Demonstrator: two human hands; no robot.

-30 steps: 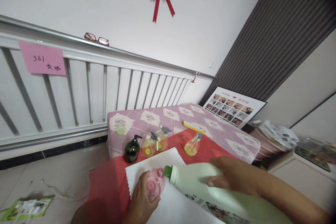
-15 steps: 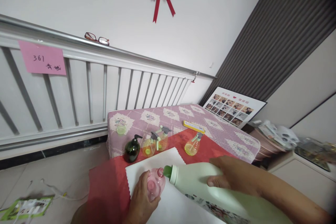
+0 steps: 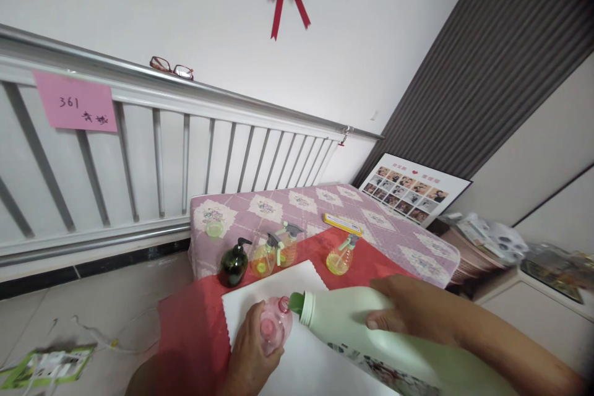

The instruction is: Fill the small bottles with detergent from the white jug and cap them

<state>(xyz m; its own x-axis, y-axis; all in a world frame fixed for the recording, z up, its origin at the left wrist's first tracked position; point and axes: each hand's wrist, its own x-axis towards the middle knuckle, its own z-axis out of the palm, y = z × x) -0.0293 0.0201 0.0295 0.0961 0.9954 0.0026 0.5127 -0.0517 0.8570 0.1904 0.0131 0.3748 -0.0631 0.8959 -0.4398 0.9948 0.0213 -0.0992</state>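
Observation:
My left hand [image 3: 248, 356] is wrapped round a small pink bottle [image 3: 275, 325] standing on a white cloth [image 3: 273, 288]. My right hand [image 3: 411, 309] grips a large pale green jug [image 3: 352, 328] tipped on its side. The jug's green spout [image 3: 296, 303] touches the open neck of the pink bottle. Both sit over a red mat [image 3: 185, 328] at the near end of the table.
A dark green pump bottle [image 3: 233, 263], two orange spray bottles [image 3: 273, 250] and a yellow spray bottle [image 3: 341, 255] stand behind the cloth. A yellow flat box [image 3: 342, 223] and a green cap [image 3: 214, 229] lie on the pink tablecloth [image 3: 408, 244]. A white radiator rail [image 3: 185, 136] runs along the wall.

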